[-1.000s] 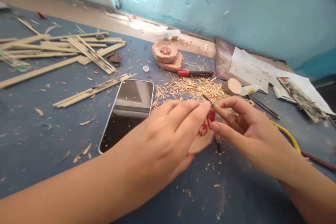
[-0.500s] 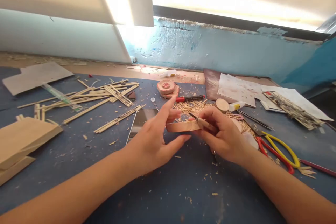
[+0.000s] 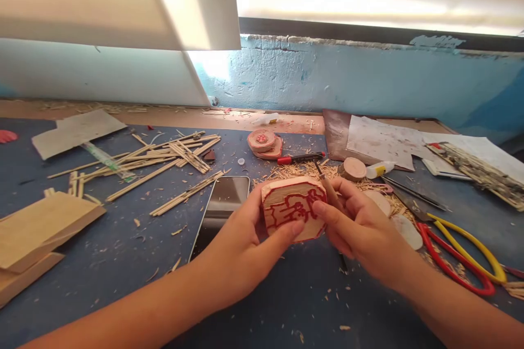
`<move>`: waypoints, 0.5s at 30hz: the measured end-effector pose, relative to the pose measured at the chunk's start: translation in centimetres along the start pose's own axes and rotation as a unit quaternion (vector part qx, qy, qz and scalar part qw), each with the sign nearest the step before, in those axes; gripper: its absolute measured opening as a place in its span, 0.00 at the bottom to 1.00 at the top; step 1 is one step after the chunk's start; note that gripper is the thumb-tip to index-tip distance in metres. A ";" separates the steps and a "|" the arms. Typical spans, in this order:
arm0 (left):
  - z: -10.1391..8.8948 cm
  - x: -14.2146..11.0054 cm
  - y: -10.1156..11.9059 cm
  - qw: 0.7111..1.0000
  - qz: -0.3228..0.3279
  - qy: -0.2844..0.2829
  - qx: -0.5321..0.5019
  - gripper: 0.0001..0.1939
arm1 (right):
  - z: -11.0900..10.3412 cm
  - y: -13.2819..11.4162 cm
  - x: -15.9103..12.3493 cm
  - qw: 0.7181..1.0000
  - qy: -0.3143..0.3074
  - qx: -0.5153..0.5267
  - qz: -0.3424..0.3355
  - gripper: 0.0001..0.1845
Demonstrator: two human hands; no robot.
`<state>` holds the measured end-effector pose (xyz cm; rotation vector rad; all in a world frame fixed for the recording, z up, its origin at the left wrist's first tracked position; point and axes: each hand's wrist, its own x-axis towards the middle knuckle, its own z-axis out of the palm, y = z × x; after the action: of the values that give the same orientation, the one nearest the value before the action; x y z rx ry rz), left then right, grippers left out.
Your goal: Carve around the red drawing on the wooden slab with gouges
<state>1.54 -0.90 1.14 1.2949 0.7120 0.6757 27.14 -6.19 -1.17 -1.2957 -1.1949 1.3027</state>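
Observation:
A round wooden slice [image 3: 292, 208] with a red drawn outline on its face is held upright, facing me, above the blue table [image 3: 123, 262]. My left hand [image 3: 241, 248] grips its left and lower edge, thumb across the front. My right hand [image 3: 358, 229] steadies its right edge with the thumb and also holds a thin carving tool [image 3: 327, 184], whose dark tip points up and to the left behind the slice.
A phone [image 3: 221, 204] lies face up just left of my hands. Thin wooden sticks [image 3: 164, 158] are scattered at the left, wood blocks [image 3: 36, 232] at the far left. Wood shavings [image 3: 303, 170], a red marker [image 3: 301, 157], carved discs [image 3: 264, 143], papers [image 3: 380, 142] and red-yellow pliers [image 3: 462, 256] lie around.
The slice went from lying near the table to edge-on, then tilted up so its drawn face looks at me. My view rose, so the wall and window show.

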 end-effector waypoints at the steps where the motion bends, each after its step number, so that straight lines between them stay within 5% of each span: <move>1: 0.0 0.0 0.0 1.000 -0.007 -0.001 -0.009 0.28 | -0.1 0.1 -0.1 1.000 -0.007 0.006 0.013 0.29; 7: -0.4 0.1 -0.2 0.999 -0.039 -0.027 -0.023 0.36 | -0.2 0.3 0.1 0.997 -0.024 0.038 0.060 0.29; 12: -0.5 0.1 -0.3 0.996 -0.076 -0.024 -0.035 0.29 | 0.0 0.3 0.0 0.995 -0.038 0.043 0.076 0.28; 15: -0.4 0.2 -0.2 0.997 -0.068 -0.024 -0.036 0.33 | 0.0 0.2 -0.2 0.995 -0.043 0.041 0.080 0.28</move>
<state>1.35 -0.53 0.90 1.1826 0.7229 0.5525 27.15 -6.44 -1.32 -1.3087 -1.1012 1.5206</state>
